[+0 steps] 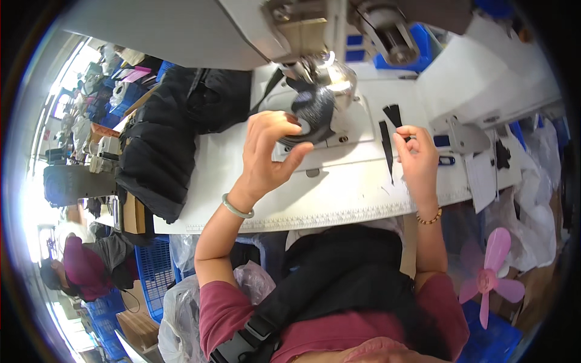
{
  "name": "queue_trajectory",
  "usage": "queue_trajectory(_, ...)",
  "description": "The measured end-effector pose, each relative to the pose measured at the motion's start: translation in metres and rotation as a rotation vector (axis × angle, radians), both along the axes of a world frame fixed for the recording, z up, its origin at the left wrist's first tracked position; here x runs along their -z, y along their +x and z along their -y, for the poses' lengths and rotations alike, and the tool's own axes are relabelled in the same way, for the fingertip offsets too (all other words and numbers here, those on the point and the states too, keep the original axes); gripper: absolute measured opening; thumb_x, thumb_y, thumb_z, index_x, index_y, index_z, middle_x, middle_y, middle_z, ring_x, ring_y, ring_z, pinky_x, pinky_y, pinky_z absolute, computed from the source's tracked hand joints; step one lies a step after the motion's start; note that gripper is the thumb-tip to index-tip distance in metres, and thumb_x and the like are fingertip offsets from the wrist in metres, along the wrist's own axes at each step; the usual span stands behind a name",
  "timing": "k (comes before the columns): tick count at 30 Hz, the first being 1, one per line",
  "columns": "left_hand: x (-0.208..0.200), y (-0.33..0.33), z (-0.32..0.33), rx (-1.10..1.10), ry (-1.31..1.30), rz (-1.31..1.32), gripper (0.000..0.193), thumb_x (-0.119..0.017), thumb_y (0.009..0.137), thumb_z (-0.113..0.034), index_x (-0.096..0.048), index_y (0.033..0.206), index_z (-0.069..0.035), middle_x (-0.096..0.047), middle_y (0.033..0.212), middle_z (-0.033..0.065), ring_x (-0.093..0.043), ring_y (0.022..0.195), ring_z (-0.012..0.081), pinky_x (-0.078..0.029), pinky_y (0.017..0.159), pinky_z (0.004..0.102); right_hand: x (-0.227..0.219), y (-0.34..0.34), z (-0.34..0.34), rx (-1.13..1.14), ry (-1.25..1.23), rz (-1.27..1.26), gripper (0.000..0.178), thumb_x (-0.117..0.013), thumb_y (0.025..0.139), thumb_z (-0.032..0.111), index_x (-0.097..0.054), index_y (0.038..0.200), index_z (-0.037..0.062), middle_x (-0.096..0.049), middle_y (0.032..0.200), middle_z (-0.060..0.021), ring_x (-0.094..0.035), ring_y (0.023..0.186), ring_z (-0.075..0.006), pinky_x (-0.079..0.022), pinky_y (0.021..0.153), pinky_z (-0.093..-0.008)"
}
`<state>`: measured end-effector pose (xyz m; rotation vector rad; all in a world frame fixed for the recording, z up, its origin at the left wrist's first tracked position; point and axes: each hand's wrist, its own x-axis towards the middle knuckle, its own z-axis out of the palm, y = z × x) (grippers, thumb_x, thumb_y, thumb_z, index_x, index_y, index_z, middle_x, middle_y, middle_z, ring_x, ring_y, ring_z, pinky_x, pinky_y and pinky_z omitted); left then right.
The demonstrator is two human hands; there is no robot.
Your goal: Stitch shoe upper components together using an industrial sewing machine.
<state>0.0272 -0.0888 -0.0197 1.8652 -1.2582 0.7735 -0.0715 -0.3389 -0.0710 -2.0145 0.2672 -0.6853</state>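
A sewing machine (pixel 315 72) stands over the white worktable, with a curved black textured piece (pixel 313 112) under its needle area. My left hand (pixel 266 148) is at the near left edge of this piece. Its fingers are bent and touch the piece, while the thumb is spread away from them. To the right, my right hand (pixel 419 154) has thumb and forefinger pinched together at the lower end of a short black strip (pixel 393 114). A longer black strip (pixel 387 151) lies flat just left of that hand. The machine head partly hides the curved piece.
Black padded bags (pixel 160 133) are heaped on the table's left side. A ruler strip (pixel 339 216) runs along the near edge. A blue bin (pixel 417 48) is at the back. A pink fan (pixel 489 279) is at lower right. Another person (pixel 91 266) is at far left.
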Motion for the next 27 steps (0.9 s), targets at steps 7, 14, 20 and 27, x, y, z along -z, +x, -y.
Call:
queue_trajectory(7, 0.034, -0.028, 0.018, -0.189, 0.031, 0.325, 0.021, -0.073, 0.071, -0.014, -0.062, 0.089, -0.012, -0.057, 0.108, 0.0102, -0.056, 0.099, 0.026, -0.04, 0.09, 0.0383, 0.038, -0.014, 0.006, -0.027, -0.128, -0.213, 0.027, -0.067, 0.078, 0.008, -0.051, 0.098, -0.0009, -0.056, 0.088, -0.0127, -0.052, 0.064, -0.0223, -0.045, 0.063, -0.0321)
queue_trajectory(14, 0.044, -0.045, 0.023, -0.064, -0.014, 0.509, 0.021, -0.066, 0.071, -0.007, -0.064, 0.091, -0.007, -0.06, 0.103, 0.0109, -0.059, 0.095, 0.0257, -0.05, 0.07, 0.0297, 0.035, -0.014, 0.002, -0.063, 0.208, -0.298, 0.017, -0.063, 0.081, 0.004, -0.048, 0.084, -0.0014, -0.052, 0.068, -0.007, -0.051, 0.046, -0.0113, -0.043, 0.038, -0.0242)
queue_trajectory(20, 0.054, -0.05, 0.047, 0.221, 0.327, 0.211, 0.029, -0.067, 0.069, 0.0, -0.059, 0.097, -0.002, -0.06, 0.098, 0.0095, -0.061, 0.09, 0.0259, -0.05, 0.073, 0.0358, 0.039, -0.014, 0.004, -0.068, 0.187, -0.182, 0.019, -0.061, 0.084, 0.004, -0.043, 0.075, 0.0001, -0.05, 0.067, -0.0065, -0.053, 0.045, -0.0099, -0.041, 0.035, -0.0224)
queue_trajectory(27, 0.062, -0.034, 0.078, 0.129, 0.304, -0.019, 0.037, -0.063, 0.068, 0.005, -0.056, 0.105, 0.001, -0.056, 0.105, 0.0128, -0.06, 0.085, 0.0261, -0.051, 0.068, 0.0328, 0.047, -0.009, 0.018, -0.027, -0.156, 0.052, 0.018, -0.064, 0.083, 0.008, -0.051, 0.075, -0.0007, -0.05, 0.067, -0.0054, -0.046, 0.041, -0.009, -0.037, 0.041, -0.0243)
